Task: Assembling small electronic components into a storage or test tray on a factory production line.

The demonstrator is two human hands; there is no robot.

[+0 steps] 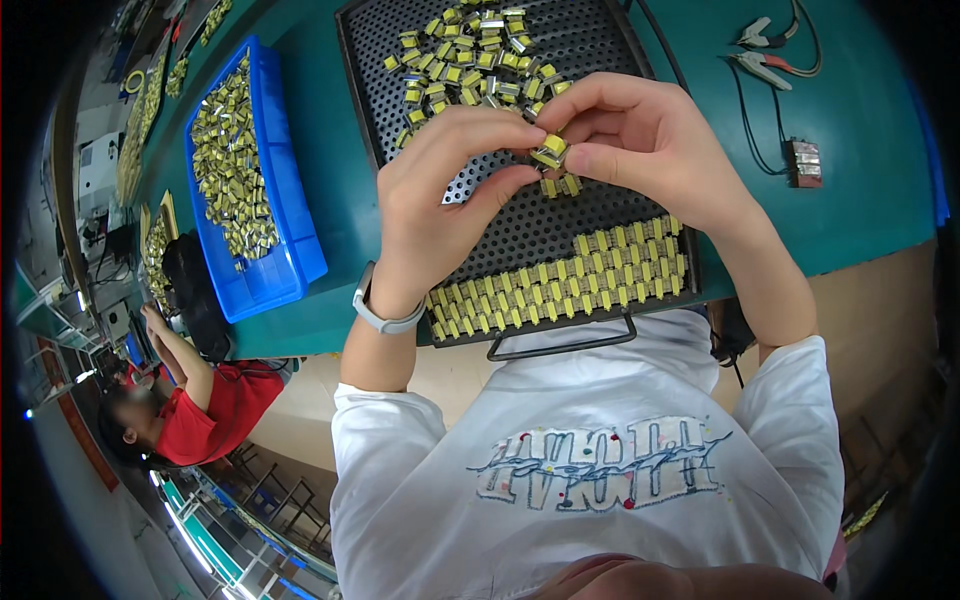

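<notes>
Between the fingertips of both my hands is a small yellow-taped transformer (550, 152) with a metal core. My left hand (430, 195), with a light band on the wrist, pinches it from the left. From the right, my right hand (655, 140) grips the same piece with thumb and forefinger. Below them lies a black perforated tray (510, 228). Loose transformers (480, 65) are heaped over its far part, and a couple more lie just under my fingers. Along the near edge, similar transformers (560, 288) stand packed in tight rows, with a shorter row on the right.
A blue bin (308, 262) full of similar parts sits left on the green table (345, 200). At the right are wired clips (762, 68) and a small dark block (804, 165). A wire handle (565, 350) projects from the tray's near side. Another person in red (225, 410) sits at left.
</notes>
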